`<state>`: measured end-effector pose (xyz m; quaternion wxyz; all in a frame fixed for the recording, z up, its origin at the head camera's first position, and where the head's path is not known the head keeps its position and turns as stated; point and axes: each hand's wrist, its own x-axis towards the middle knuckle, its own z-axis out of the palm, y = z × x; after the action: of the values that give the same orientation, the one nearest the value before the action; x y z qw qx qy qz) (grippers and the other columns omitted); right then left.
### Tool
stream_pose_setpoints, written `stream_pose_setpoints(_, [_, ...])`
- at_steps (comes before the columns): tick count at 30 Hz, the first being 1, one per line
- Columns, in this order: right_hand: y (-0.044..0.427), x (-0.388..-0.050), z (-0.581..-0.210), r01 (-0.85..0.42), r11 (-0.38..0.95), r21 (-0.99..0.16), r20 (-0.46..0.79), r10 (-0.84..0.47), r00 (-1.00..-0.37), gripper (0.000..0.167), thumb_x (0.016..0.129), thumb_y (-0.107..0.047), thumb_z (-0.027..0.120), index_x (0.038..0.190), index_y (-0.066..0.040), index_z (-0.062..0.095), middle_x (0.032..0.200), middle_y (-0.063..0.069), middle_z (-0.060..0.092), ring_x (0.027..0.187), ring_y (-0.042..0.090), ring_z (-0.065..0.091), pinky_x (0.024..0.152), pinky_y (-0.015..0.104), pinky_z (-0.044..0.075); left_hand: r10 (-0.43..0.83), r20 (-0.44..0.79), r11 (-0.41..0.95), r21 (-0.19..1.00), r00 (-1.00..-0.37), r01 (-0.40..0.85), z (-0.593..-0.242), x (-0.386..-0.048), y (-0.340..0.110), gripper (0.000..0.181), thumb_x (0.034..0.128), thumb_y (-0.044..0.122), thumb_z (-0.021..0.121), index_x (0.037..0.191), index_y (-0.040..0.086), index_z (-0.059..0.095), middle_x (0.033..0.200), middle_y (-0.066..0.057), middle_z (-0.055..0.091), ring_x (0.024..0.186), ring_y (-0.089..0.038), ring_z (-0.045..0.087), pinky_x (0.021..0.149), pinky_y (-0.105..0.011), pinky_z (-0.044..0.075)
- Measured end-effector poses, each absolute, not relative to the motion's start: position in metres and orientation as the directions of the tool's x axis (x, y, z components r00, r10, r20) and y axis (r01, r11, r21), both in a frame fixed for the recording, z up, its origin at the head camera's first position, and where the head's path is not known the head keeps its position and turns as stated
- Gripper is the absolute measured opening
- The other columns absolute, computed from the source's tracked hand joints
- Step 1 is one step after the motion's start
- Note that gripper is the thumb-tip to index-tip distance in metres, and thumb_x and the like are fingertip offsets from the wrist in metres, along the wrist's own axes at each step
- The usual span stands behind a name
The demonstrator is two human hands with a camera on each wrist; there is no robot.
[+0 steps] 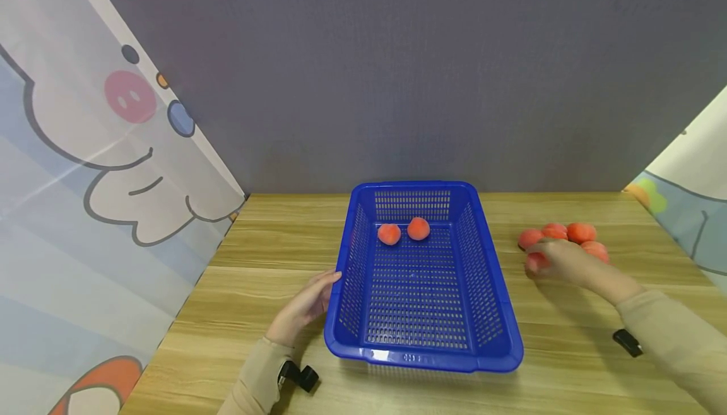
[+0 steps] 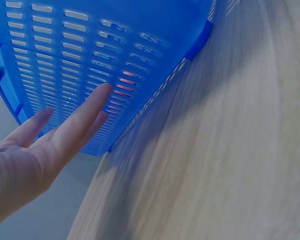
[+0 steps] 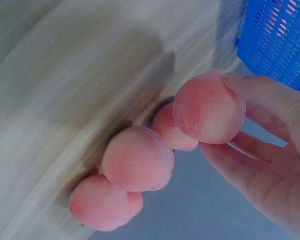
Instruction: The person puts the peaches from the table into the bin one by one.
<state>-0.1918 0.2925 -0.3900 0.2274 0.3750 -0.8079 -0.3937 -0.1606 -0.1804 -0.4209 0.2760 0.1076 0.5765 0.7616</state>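
My right hand [image 1: 559,262] pinches a peach [image 3: 208,107] between thumb and fingers, just above the table. Several other peaches [image 3: 138,159] sit on the table close by, right of the blue plastic basket [image 1: 493,276]. Inside the basket, toward its far end, lie two peaches: one peach [image 1: 389,234] on the left and another peach [image 1: 418,229] beside it. My left hand [image 1: 307,303] is at the basket's left side, its thumb at the rim. In the left wrist view, its extended fingers [image 2: 85,117] lie along the outside of the perforated wall.
Everything stands on a wood-grain table [image 1: 255,245]. A dark grey panel [image 1: 420,74] rises behind the table. Cartoon-printed sheets [image 1: 74,169] hang at the left and right. Each forearm wears a black strap device [image 1: 298,375].
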Motion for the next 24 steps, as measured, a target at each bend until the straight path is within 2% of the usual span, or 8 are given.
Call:
stream_pose_setpoints(1, [0.294, -0.194, -0.392, -0.470, 0.498, 0.729, 0.149, -0.785, -0.601, 0.014, 0.066, -0.008, 0.044, 0.066, -0.017, 0.034, 0.056, -0.006, 0.030, 0.054, 0.006, 0.032, 0.053, 0.016, 0.027, 0.549, -0.153, -0.182, 0.937, -0.821, -0.297, -0.418, -0.160, -0.180, 0.028, 0.0963, 0.012, 0.027, 0.117, 0.006, 0.045, 0.091, 0.003, 0.064, 0.080, -0.009, 0.062, 0.071, -0.025, 0.051])
stream_pose_setpoints(2, [0.295, -0.196, -0.393, -0.608, 0.631, 0.481, 0.267, -0.766, -0.584, 0.016, 0.064, -0.005, 0.048, 0.062, -0.015, 0.035, 0.056, -0.007, 0.028, 0.053, 0.004, 0.030, 0.050, 0.015, 0.026, 0.553, -0.150, -0.184, 0.937, -0.820, -0.296, -0.418, -0.160, -0.180, 0.028, 0.0963, 0.012, 0.027, 0.117, 0.006, 0.045, 0.091, 0.003, 0.064, 0.080, -0.010, 0.062, 0.071, -0.025, 0.051])
stream_pose_setpoints(3, [0.296, -0.198, -0.395, -0.690, 0.661, 0.295, 0.368, -0.745, -0.557, 0.019, 0.061, -0.004, 0.052, 0.060, -0.014, 0.036, 0.057, -0.009, 0.026, 0.052, 0.002, 0.027, 0.046, 0.015, 0.024, 0.557, -0.146, -0.187, 0.937, -0.818, -0.295, -0.419, -0.160, -0.180, 0.028, 0.0964, 0.012, 0.027, 0.116, 0.007, 0.045, 0.091, 0.003, 0.064, 0.080, -0.009, 0.062, 0.071, -0.025, 0.051])
stream_pose_setpoints(4, [0.296, -0.198, -0.394, -0.721, 0.675, 0.159, 0.413, -0.708, -0.572, 0.022, 0.055, -0.004, 0.058, 0.060, -0.015, 0.040, 0.058, -0.012, 0.027, 0.052, -0.001, 0.026, 0.044, 0.014, 0.021, 0.561, -0.142, -0.189, 0.937, -0.815, -0.293, -0.419, -0.160, -0.180, 0.027, 0.0964, 0.012, 0.027, 0.116, 0.007, 0.045, 0.091, 0.002, 0.064, 0.080, -0.010, 0.062, 0.071, -0.025, 0.051])
stream_pose_setpoints(6, [0.297, -0.198, -0.391, -0.717, 0.694, 0.069, 0.400, -0.678, -0.617, 0.027, 0.053, 0.000, 0.064, 0.061, -0.014, 0.044, 0.057, -0.013, 0.029, 0.052, -0.001, 0.025, 0.043, 0.015, 0.021, 0.567, -0.137, -0.192, 0.937, -0.812, -0.291, -0.419, -0.160, -0.181, 0.027, 0.0965, 0.012, 0.027, 0.116, 0.006, 0.044, 0.092, 0.002, 0.064, 0.080, -0.010, 0.062, 0.071, -0.025, 0.051])
stream_pose_setpoints(13, [0.293, -0.195, -0.370, -0.659, 0.749, -0.073, 0.338, -0.603, -0.723, 0.019, 0.057, 0.003, 0.071, 0.073, 0.002, 0.061, 0.070, 0.009, 0.056, 0.061, 0.024, 0.055, 0.051, 0.033, 0.047, 0.573, -0.131, -0.200, 0.935, -0.809, -0.293, -0.418, -0.160, -0.180, 0.026, 0.0964, 0.012, 0.027, 0.115, 0.005, 0.045, 0.092, 0.002, 0.064, 0.081, -0.009, 0.061, 0.072, -0.025, 0.050])
stream_pose_setpoints(18, [0.287, -0.193, -0.351, -0.560, 0.818, -0.127, 0.220, -0.528, -0.820, 0.027, 0.064, -0.001, 0.071, 0.088, 0.008, 0.062, 0.081, 0.019, 0.058, 0.071, 0.035, 0.058, 0.058, 0.042, 0.049, 0.576, -0.123, -0.208, 0.934, -0.808, -0.291, -0.418, -0.160, -0.180, 0.026, 0.0965, 0.012, 0.027, 0.114, 0.005, 0.045, 0.092, 0.001, 0.064, 0.081, -0.010, 0.061, 0.071, -0.025, 0.051])
stream_pose_setpoints(24, [0.279, -0.197, -0.336, -0.578, 0.800, -0.159, 0.227, -0.540, -0.810, 0.029, 0.064, 0.003, 0.070, 0.089, 0.012, 0.060, 0.086, 0.023, 0.059, 0.079, 0.039, 0.057, 0.068, 0.047, 0.048, 0.580, -0.123, -0.206, 0.934, -0.806, -0.291, -0.418, -0.160, -0.181, 0.028, 0.0966, 0.012, 0.027, 0.116, 0.003, 0.045, 0.093, 0.001, 0.064, 0.081, -0.010, 0.062, 0.071, -0.025, 0.051])
